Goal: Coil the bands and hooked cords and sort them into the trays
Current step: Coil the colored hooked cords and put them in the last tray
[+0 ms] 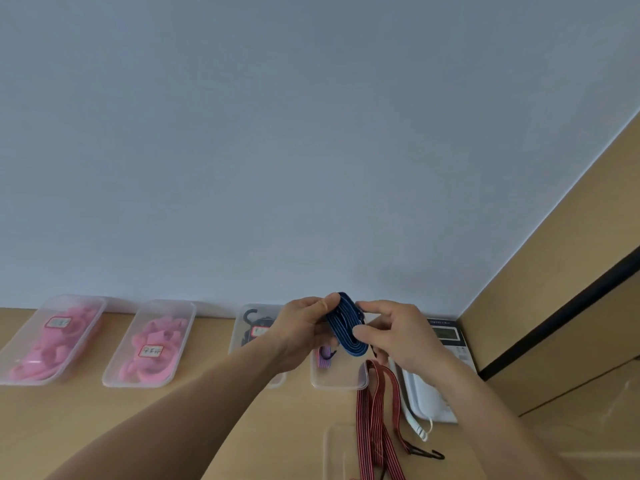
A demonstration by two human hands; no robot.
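Note:
A blue striped hooked cord (346,323), folded into a flat coil, is held up in front of the wall between both hands. My left hand (301,334) pinches its upper end; my right hand (394,336) grips its lower right side with thumb and fingers. Below them stands a clear tray (341,379) with a small pink-and-blue striped cord (325,356) in it. A red striped hooked cord (379,420) lies loose on the wooden table, its black hook (427,453) at the right.
Two clear trays with pink bands (57,341) (152,344) stand at the left along the wall. A third tray (254,327) holds black hooked cords. A white desk phone (441,368) sits at the right. A clear lid or tray (337,448) lies near the front edge.

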